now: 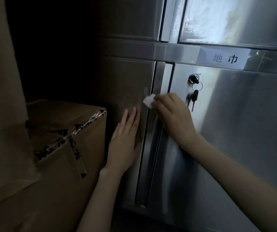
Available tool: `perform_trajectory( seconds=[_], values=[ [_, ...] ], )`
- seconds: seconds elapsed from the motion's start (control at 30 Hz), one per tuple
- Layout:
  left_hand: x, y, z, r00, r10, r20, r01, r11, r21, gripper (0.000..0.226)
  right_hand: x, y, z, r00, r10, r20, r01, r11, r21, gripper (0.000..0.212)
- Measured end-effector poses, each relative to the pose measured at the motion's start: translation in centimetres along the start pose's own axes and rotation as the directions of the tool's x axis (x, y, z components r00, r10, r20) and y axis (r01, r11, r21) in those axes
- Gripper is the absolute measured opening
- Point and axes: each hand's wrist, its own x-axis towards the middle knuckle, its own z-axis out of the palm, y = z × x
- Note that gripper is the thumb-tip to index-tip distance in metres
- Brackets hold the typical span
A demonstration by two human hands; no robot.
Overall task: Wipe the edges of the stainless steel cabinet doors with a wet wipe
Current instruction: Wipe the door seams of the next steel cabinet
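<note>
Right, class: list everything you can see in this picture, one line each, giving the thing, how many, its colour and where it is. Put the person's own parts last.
Cabinet doors: four partly in view, stainless steel, filling the right side.
Label: one, pale with dark characters, on the rail above the lower right door.
Lock: one, dark, on the lower right door.
Keys: on a ring, dark, hanging from the lock.
Cardboard box: one, brown, taped, left of the cabinet.
Wet wipe: one, white, at the lower left door's edge.
Left hand: flat on the lower left door.
Right hand: holding the wet wipe.

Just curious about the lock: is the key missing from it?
No, a dark key sits in the steel cabinet door's round lock, another key hanging beneath.
</note>
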Motion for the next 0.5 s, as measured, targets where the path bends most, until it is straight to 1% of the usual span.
perform_trajectory(
  seconds=[0.1, 0.17, 0.2, 0.27, 0.33, 0.37, 0.43, 0.47, 0.5],
  values=[
    [-0.1, -0.4, 0.5, 1.0, 0.017, 0.015, -0.017, 1.0, 0.004, 0.099, -6.4, -2.9, 1.2, 0.988, -0.103, 0.117, 0.095, 0.993, 0.074, 0.015],
    [-0.1, -0.7, 0.5, 0.999, 0.033, 0.007, -0.033, 0.999, 0.02, 0.099, -8.1, -3.6, 1.5, 0.968, -0.169, 0.187, 0.15, 0.982, 0.112, 0.013],
    [-0.1, -0.7, 0.6, 0.999, 0.037, 0.007, -0.037, 0.999, 0.02, 0.1, -7.8, -3.4, 1.4, 0.966, -0.174, 0.193, 0.153, 0.981, 0.123, 0.012],
    [-0.2, -0.8, 0.7, 0.999, 0.039, 0.01, -0.039, 0.999, 0.004, 0.101, -6.2, -2.7, 0.9, 0.984, -0.11, 0.137, 0.098, 0.99, 0.097, 0.013],
    [-0.2, -0.9, 0.9, 0.999, 0.04, 0.0, -0.04, 0.999, 0.022, 0.103, -5.0, -2.3, 0.4, 0.999, -0.015, 0.051, 0.012, 0.998, 0.056, 0.015],
    [-0.2, -0.9, 0.9, 0.999, 0.042, -0.004, -0.042, 0.998, 0.036, 0.104, -5.3, -2.5, 0.6, 1.0, 0.01, 0.029, -0.012, 0.998, 0.057, 0.015],
    [-0.2, -1.0, 1.0, 0.999, 0.044, -0.004, -0.043, 0.998, 0.04, 0.105, -7.9, -3.7, 1.4, 0.999, 0.034, 0.034, -0.038, 0.993, 0.112, 0.022],
    [-0.3, -1.0, 1.0, 0.999, 0.045, -0.006, -0.045, 0.998, 0.033, 0.102, -9.6, -4.6, 1.9, 0.997, 0.032, 0.065, -0.042, 0.986, 0.159, 0.026],
    [-0.4, -1.0, 1.0, 0.999, 0.047, -0.006, -0.047, 0.998, 0.03, 0.1, -11.3, -5.5, 2.5, 0.995, 0.017, 0.103, -0.038, 0.978, 0.203, 0.027]
  ],
)
